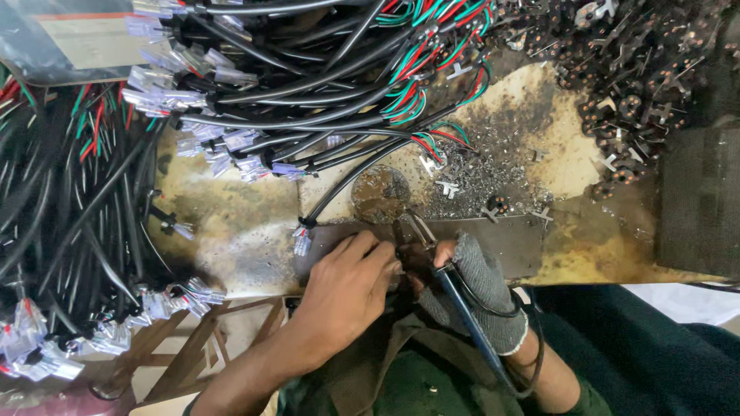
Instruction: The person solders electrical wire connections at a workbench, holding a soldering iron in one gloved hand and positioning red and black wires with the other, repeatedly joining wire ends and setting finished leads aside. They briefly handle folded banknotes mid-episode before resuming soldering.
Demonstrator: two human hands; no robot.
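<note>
At lower centre, left hand [347,289] pinching wire ends, gloved right hand [474,289] gripping soldering iron [462,308] — burn risk if tip slips.

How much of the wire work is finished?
Many black cables with clear plugs are piled at the back, looking handled. The left hand pinches one wire end; the gloved right hand holds a blue soldering iron. A heap of small metal parts lies unused.
</note>
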